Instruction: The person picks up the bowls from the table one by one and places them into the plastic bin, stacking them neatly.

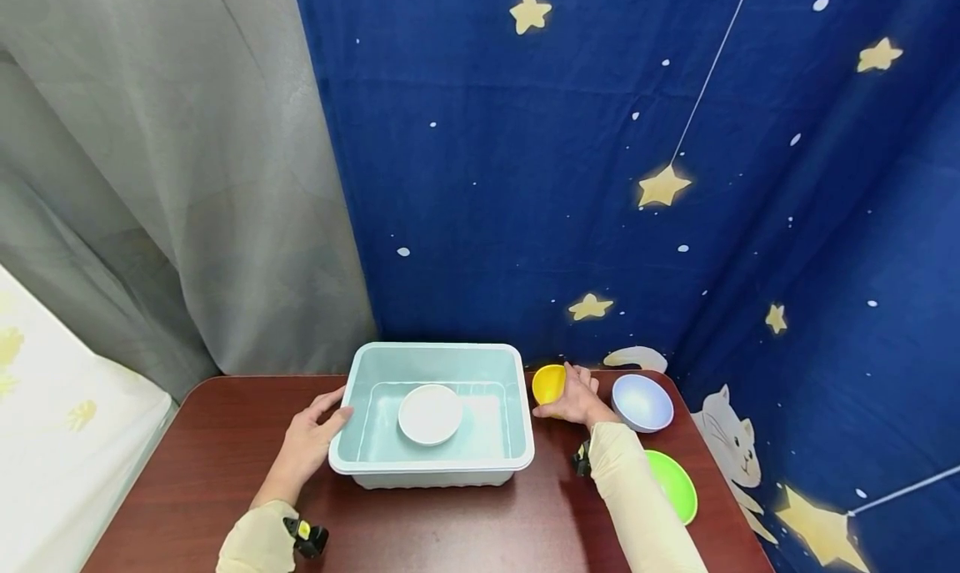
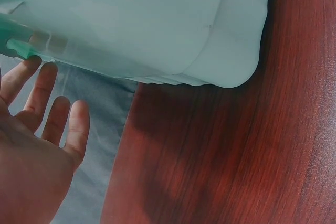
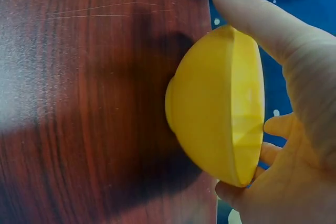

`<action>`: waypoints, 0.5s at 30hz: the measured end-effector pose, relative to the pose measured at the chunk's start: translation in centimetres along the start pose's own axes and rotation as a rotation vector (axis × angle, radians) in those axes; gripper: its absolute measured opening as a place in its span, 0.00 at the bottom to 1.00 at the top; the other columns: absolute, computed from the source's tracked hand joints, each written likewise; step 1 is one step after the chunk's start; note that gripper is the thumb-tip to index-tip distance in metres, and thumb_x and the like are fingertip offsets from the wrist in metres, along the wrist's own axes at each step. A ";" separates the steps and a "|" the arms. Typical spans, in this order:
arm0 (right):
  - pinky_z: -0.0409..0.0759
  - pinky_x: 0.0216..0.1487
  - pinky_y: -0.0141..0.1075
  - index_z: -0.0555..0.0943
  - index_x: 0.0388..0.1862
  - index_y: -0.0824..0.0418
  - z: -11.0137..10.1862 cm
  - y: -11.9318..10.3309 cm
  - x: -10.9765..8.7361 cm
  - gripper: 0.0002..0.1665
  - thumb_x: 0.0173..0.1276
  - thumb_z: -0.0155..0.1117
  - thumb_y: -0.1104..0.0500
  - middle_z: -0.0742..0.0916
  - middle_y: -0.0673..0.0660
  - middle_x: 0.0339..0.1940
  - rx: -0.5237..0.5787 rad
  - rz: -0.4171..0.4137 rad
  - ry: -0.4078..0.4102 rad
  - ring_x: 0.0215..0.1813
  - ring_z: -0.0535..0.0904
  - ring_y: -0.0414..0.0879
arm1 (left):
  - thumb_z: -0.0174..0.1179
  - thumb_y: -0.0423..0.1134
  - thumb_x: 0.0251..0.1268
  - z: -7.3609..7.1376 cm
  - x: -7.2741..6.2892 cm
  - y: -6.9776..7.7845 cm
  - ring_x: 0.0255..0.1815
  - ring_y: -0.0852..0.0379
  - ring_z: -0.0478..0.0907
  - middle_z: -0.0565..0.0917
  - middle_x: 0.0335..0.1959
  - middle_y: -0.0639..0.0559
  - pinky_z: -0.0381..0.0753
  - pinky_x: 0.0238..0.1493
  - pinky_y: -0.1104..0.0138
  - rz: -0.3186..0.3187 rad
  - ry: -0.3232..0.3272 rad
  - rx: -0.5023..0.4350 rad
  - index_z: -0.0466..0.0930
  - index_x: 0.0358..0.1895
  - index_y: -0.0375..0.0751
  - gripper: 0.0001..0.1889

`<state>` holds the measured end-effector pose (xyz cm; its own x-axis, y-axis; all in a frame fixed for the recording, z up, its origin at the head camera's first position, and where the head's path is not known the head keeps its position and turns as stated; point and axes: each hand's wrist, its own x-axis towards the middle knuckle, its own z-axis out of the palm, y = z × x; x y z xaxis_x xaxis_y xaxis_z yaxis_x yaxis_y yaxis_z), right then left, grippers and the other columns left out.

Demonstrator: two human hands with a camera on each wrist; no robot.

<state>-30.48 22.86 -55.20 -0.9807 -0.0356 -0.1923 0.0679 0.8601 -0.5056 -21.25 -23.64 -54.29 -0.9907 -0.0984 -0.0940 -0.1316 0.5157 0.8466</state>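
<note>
A pale blue-green plastic tub (image 1: pixel 431 477) stands on the table with a round white dish (image 1: pixel 430 414) inside it. My left hand (image 1: pixel 306 441) touches the tub's left side, its thumb near the rim and its fingers (image 2: pixel 39 95) fairly straight. Right of the tub, my right hand (image 1: pixel 576 398) grips a small yellow bowl (image 3: pixel 210 103) by its rim, thumb on one side and fingers on the other. The bowl is upright over the table's far edge area; whether its base touches the wood I cannot tell.
A light blue bowl (image 1: pixel 642 404) stands near the table's right back corner. Closer in, a green bowl (image 1: pixel 672 485) is partly hidden by the right sleeve. The dark red wooden table (image 1: pixel 450 531) backs onto a blue star-patterned curtain (image 1: pixel 487 181) and a grey one (image 1: pixel 225 223).
</note>
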 end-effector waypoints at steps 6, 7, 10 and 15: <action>0.68 0.67 0.58 0.51 0.81 0.68 0.5 0.2 0.0 0.77 0.41 0.87 0.45 0.62 0.73 0.73 0.026 0.009 0.026 0.65 0.59 0.69 | 0.55 0.56 0.77 0.0 0.0 0.0 0.72 0.44 0.70 0.70 0.77 0.47 0.74 0.63 0.54 -0.001 -0.002 0.008 0.67 0.77 0.52 0.31; 0.68 0.68 0.58 0.51 0.82 0.68 0.5 0.2 0.0 0.77 0.42 0.87 0.45 0.61 0.72 0.73 0.033 0.012 0.027 0.65 0.59 0.69 | 0.55 0.56 0.77 0.0 0.0 0.0 0.72 0.44 0.70 0.70 0.77 0.48 0.74 0.63 0.54 -0.001 -0.001 0.006 0.67 0.77 0.52 0.31; 0.68 0.68 0.58 0.51 0.82 0.68 0.5 0.1 -0.1 0.76 0.42 0.87 0.46 0.61 0.72 0.72 0.042 0.018 0.026 0.65 0.59 0.69 | 0.55 0.57 0.76 0.0 0.0 0.0 0.72 0.44 0.70 0.70 0.77 0.47 0.74 0.62 0.55 0.000 -0.002 0.002 0.67 0.77 0.51 0.31; 0.68 0.68 0.59 0.50 0.82 0.68 0.5 0.1 -0.1 0.77 0.41 0.88 0.46 0.62 0.73 0.71 0.044 0.019 0.027 0.65 0.59 0.69 | 0.55 0.57 0.76 0.0 -0.1 0.1 0.72 0.44 0.69 0.70 0.77 0.47 0.72 0.64 0.53 0.001 -0.003 0.000 0.67 0.77 0.51 0.31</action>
<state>-30.32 22.69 -55.70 -0.9836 -0.0053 -0.1801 0.0942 0.8371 -0.5388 -21.16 -23.61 -54.18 -0.9909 -0.0955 -0.0952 -0.1310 0.5156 0.8467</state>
